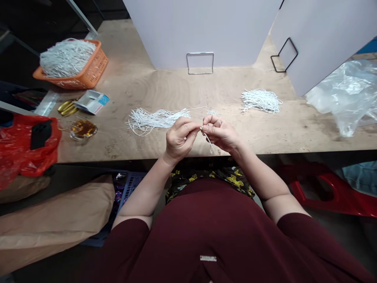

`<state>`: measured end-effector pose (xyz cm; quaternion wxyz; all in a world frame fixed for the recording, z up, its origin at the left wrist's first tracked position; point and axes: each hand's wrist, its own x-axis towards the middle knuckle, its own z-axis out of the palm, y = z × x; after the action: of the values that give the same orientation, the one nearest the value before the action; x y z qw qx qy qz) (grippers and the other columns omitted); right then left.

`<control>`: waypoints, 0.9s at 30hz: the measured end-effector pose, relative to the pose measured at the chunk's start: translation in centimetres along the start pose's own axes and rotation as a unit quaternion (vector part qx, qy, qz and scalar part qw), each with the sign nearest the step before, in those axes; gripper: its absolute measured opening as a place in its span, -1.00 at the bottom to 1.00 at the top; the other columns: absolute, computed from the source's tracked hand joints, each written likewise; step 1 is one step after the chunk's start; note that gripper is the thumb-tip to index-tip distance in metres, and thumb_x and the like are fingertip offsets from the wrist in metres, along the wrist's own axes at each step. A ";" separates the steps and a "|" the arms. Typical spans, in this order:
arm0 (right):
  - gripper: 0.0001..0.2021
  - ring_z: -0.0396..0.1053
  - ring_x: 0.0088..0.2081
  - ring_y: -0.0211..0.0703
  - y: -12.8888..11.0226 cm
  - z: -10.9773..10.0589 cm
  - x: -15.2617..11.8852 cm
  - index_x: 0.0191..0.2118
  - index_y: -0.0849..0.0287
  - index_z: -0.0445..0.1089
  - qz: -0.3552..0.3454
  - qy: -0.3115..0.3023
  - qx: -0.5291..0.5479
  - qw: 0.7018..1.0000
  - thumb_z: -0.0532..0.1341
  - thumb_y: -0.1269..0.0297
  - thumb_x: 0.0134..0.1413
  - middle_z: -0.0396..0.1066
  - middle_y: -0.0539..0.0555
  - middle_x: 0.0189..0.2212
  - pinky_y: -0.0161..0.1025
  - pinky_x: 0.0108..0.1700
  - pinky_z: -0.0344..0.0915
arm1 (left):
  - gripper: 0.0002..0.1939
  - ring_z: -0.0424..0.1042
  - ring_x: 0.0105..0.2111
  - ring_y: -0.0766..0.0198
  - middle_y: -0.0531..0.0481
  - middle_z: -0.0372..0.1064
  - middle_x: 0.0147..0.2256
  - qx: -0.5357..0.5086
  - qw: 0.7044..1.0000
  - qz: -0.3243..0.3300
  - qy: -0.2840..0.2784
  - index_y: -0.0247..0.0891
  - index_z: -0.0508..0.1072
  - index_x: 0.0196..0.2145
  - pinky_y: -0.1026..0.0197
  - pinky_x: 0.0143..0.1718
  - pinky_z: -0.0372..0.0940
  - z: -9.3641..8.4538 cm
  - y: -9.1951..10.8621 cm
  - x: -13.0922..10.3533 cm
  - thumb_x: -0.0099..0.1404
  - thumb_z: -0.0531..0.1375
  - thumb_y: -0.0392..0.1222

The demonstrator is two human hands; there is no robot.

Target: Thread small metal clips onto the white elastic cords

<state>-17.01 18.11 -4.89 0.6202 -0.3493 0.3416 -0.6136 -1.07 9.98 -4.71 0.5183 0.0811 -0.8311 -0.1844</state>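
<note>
One maroon top (226,228) fills the nearest part of the view, with a dark cloth patterned in yellow (235,179) just beyond it. Over the near part of a pale wooden table (224,88), the left hand (178,139) and right hand (223,133) meet, the thumb and fingertips of each pinched together on a white cord (210,144). This cord is thin and smooth-looking; below the fingertips it hangs in a narrow, slightly slanted loop with a rounded lower end. Where the fingertips come together, a small pale lump shows, too small to tell whether it is a knot or a fitting. Just beyond the left hand lies a long bundle of white cords (157,120), strands running mostly sideways, curling at the left, with one straight strand reaching out to the right. Beyond the right hand is a little scatter of short white bits (213,113). Farther right and deeper sits a shorter, denser heap of white cords (261,100). At the far left, an orange basket (98,67) is piled above its rim with similar cords, and a white panel (200,31) stands upright behind everything.
</note>
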 end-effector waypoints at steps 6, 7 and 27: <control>-0.51 -0.11 -0.66 -0.52 -0.5 -1.0 0.2 -0.30 0.13 0.21 0.070 -0.042 0.020 0.996 0.55 0.18 -0.14 0.25 -0.23 -0.61 -0.43 -0.61 -0.22 | -0.86 0.42 -0.35 0.35 0.01 0.46 -0.30 -0.060 0.997 -0.022 -0.045 -0.19 0.57 -0.20 0.27 -0.32 0.36 0.2 -0.2 0.1 0.35 0.24 -0.36; -0.52 -0.10 -0.66 -0.51 -0.3 -1.0 0.2 -0.30 0.13 0.21 0.061 -0.030 0.012 0.998 0.54 0.15 -0.14 0.25 -0.22 -0.61 -0.42 -0.61 -0.20 | -0.88 0.39 -0.39 0.36 0.02 0.44 -0.33 -0.060 0.997 -0.039 -0.043 -0.20 0.56 -0.24 0.29 -0.37 0.32 0.3 -0.1 0.0 0.32 0.24 -0.37; -0.60 0.09 -0.55 -0.42 2.1 -1.2 0.1 -0.32 0.17 0.35 -0.051 0.058 -0.118 0.990 0.43 -0.05 0.02 0.26 -0.12 -0.50 -0.37 -0.52 0.03 | -0.88 0.21 -0.63 0.43 0.11 0.30 -0.58 -0.271 0.859 -0.427 -0.077 -0.27 0.47 -0.39 0.32 -0.60 0.13 0.6 0.2 -0.4 0.18 0.32 -0.18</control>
<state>-16.93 18.01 -7.37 0.5221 -0.4010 0.4289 -0.6187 -1.45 10.42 -5.24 0.3245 0.2699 -0.6698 -0.6109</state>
